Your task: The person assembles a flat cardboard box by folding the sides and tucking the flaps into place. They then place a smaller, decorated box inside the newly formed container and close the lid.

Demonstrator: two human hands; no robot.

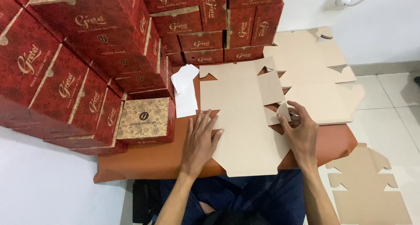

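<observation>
blank (238,120): light, stiff, creases easily | left hand (202,137): open, flat on its edge | right hand (299,131): pinching side flap (282,112) | best held by edges

two hands (201,139) rest on one flat cardboard blank (238,120); one more blank (367,190) lies on the floor, two white paper slips (184,89) nearby, red boxes (83,54) stacked beyond counting.

Bright, even indoor light fills the scene, with soft, short shadows under the flat cardboard sheet (243,120) and both hands. No harsh glare shows. Focus is fairly sharp throughout, though the wide lens bends the stacked red boxes (87,54) at the left edge.
</observation>
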